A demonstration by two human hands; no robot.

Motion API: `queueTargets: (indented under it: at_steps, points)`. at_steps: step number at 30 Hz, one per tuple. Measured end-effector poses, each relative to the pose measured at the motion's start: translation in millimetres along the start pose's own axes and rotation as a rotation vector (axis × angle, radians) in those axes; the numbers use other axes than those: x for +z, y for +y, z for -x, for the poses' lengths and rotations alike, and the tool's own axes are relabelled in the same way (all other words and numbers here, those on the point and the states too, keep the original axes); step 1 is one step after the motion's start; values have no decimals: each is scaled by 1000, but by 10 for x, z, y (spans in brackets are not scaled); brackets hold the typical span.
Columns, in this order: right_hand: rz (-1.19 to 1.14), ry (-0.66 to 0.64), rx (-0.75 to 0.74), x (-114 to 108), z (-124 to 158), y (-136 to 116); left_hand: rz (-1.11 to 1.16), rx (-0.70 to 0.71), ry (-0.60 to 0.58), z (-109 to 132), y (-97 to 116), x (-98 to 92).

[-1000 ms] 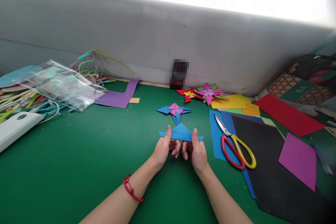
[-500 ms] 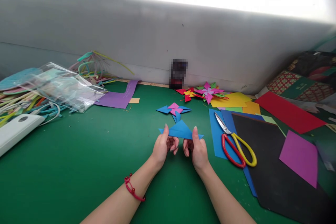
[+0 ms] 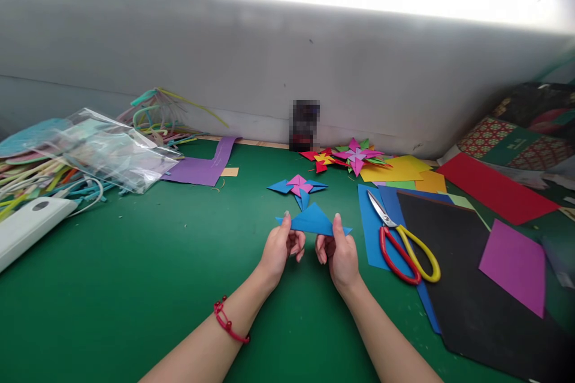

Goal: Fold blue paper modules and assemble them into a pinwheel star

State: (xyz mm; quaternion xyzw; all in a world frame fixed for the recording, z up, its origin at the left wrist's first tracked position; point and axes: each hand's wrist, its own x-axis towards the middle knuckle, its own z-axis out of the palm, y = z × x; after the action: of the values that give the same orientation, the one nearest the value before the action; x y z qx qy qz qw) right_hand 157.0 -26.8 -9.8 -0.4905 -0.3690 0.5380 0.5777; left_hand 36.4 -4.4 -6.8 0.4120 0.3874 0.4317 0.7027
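Observation:
A folded blue paper triangle point(image 3: 311, 220) is held level between my two hands, its peak pointing away from me. My left hand point(image 3: 279, 254) pinches its left corner, thumb on top and fingers curled beneath. At the right corner, my right hand point(image 3: 342, 256) grips it the same way. Just beyond the triangle lies a folded paper star point(image 3: 302, 186) with a pink middle and blue points; one blue point reaches close to the triangle's peak.
Scissors point(image 3: 399, 245) with red and yellow handles lie on blue paper and a black board point(image 3: 471, 287) at right. More paper stars point(image 3: 354, 157) sit near the wall. At left are a clear plastic bag point(image 3: 121, 152), a white device point(image 3: 33, 227) and purple paper point(image 3: 197, 169).
Both hands and the blue paper triangle have shifted very slightly to the right. The grip on both corners is the same.

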Motion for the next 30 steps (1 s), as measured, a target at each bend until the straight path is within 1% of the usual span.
queueTargets:
  at_steps: [3,9,12,16,21,26,30]
  points:
    - [-9,1,-8,8,-6,5,10,-5,-2,-2,-12,-5]
    - [30,-20,-87,6,-29,28,14,20,-18,10,-7,-6]
    - [69,-27,-88,-16,-39,30,-6,15,-24,13,6,7]
    - [114,-72,-100,-28,-31,20,-49,-11,-9,11,4,18]
    - [102,-112,-105,-7,-3,-3,-48,-14,-31,11,-15,4]
    - [158,-180,-102,8,17,-54,40,-28,-30,29,-11,14]
    - [177,-190,-102,17,25,-83,73,-30,-28,24,-3,23]
